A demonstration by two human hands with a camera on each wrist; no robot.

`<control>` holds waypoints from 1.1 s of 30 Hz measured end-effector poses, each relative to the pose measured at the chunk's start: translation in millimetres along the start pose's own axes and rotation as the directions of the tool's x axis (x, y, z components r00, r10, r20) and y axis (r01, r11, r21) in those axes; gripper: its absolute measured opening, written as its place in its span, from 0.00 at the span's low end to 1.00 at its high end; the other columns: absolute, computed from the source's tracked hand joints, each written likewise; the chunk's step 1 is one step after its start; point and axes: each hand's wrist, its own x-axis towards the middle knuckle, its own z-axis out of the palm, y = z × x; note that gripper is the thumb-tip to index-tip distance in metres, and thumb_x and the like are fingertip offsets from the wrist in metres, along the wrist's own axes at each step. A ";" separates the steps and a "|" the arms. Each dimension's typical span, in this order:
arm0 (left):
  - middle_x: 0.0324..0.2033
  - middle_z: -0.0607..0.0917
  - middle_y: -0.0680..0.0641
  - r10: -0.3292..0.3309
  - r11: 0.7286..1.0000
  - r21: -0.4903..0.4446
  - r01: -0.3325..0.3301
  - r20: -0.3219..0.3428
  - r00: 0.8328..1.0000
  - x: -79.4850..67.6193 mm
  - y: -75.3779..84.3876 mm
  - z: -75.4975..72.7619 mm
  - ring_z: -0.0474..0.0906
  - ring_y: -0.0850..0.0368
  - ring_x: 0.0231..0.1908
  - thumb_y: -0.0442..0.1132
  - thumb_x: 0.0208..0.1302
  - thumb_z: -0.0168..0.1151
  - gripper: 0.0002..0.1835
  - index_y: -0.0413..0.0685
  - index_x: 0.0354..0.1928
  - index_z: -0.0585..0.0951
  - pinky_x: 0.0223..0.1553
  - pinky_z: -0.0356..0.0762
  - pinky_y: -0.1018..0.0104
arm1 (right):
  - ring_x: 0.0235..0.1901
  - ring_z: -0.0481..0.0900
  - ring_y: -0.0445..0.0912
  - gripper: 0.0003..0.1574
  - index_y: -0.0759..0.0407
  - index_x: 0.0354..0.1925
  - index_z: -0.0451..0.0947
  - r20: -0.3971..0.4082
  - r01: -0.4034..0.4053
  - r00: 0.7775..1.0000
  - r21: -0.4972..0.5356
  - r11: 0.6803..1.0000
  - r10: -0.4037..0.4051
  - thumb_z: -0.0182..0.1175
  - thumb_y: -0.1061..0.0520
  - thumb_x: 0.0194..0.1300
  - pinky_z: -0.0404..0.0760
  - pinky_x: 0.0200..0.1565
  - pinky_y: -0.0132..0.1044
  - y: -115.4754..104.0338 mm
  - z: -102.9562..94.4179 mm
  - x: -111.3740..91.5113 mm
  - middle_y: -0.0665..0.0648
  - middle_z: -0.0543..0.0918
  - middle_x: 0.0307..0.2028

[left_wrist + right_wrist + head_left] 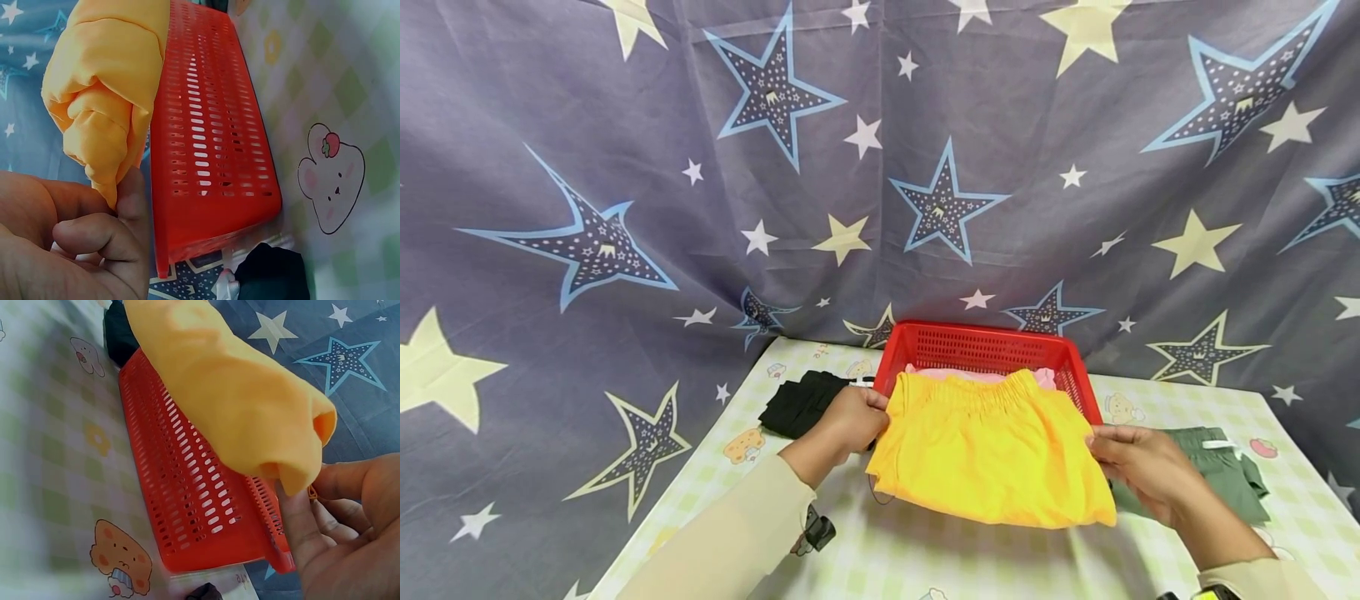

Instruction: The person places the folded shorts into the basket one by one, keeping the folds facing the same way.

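Yellow shorts [988, 454], folded over, hang between my two hands just in front of and above the red basket [985, 333]. My left hand [854, 421] pinches their left side between thumb and fingers. At the opposite side, my right hand [1150, 468] pinches the fabric edge. Both wrist views show the yellow bundle [109, 69] end-on, its corner between the fingertips. A pink garment [955, 374] lies inside the basket, mostly hidden behind the shorts.
A folded black garment [805, 406] lies left of the basket. Green shorts [1221, 475] with a white tag lie to the right, partly behind my right hand. A checked cloth [992, 562] covers the table; a star-patterned curtain [820, 200] hangs behind.
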 end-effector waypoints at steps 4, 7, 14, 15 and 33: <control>0.35 0.82 0.44 0.008 1.000 0.007 -0.008 -0.017 1.000 4.2 2.6 1.4 0.79 0.55 0.27 0.26 0.60 0.60 0.07 0.38 0.39 0.84 0.29 0.83 0.62 | 0.44 0.83 0.40 0.32 0.81 0.65 0.67 -0.013 0.011 1.000 0.001 1.000 -0.011 0.60 0.57 0.75 0.84 0.48 0.36 -2.0 0.6 3.7 0.55 0.84 0.47; 0.36 0.82 0.44 0.015 1.000 0.019 -0.015 -0.033 0.999 7.0 4.5 2.5 0.80 0.54 0.29 0.26 0.61 0.61 0.07 0.38 0.39 0.83 0.29 0.82 0.64 | 0.43 0.83 0.39 0.31 0.81 0.64 0.68 -0.023 0.010 1.000 -0.001 1.000 -0.010 0.60 0.57 0.75 0.84 0.48 0.35 -3.6 1.0 6.4 0.54 0.84 0.46; 0.36 0.81 0.45 0.018 0.995 0.096 -0.011 -0.075 0.997 14.7 8.8 4.4 0.78 0.51 0.36 0.27 0.61 0.62 0.06 0.40 0.39 0.83 0.33 0.82 0.64 | 0.43 0.83 0.40 0.31 0.79 0.64 0.68 -0.062 0.006 0.998 -0.040 0.999 -0.008 0.60 0.57 0.76 0.84 0.47 0.35 -7.7 1.9 13.8 0.54 0.84 0.46; 0.36 0.81 0.45 0.023 0.994 0.108 -0.014 -0.079 0.997 16.1 9.2 4.7 0.77 0.51 0.37 0.27 0.61 0.62 0.06 0.40 0.39 0.83 0.34 0.82 0.64 | 0.43 0.83 0.39 0.31 0.79 0.65 0.68 -0.067 0.007 0.998 -0.044 0.999 -0.010 0.59 0.57 0.76 0.84 0.47 0.35 -8.1 1.8 14.9 0.54 0.84 0.46; 0.30 0.81 0.45 0.067 0.987 0.148 -0.057 -0.063 0.996 30.0 21.5 9.9 0.79 0.55 0.24 0.25 0.58 0.58 0.08 0.37 0.37 0.84 0.24 0.82 0.65 | 0.42 0.83 0.40 0.31 0.77 0.67 0.67 -0.114 0.008 0.993 -0.069 0.998 -0.016 0.55 0.55 0.78 0.85 0.44 0.37 -9.1 0.6 29.8 0.55 0.84 0.48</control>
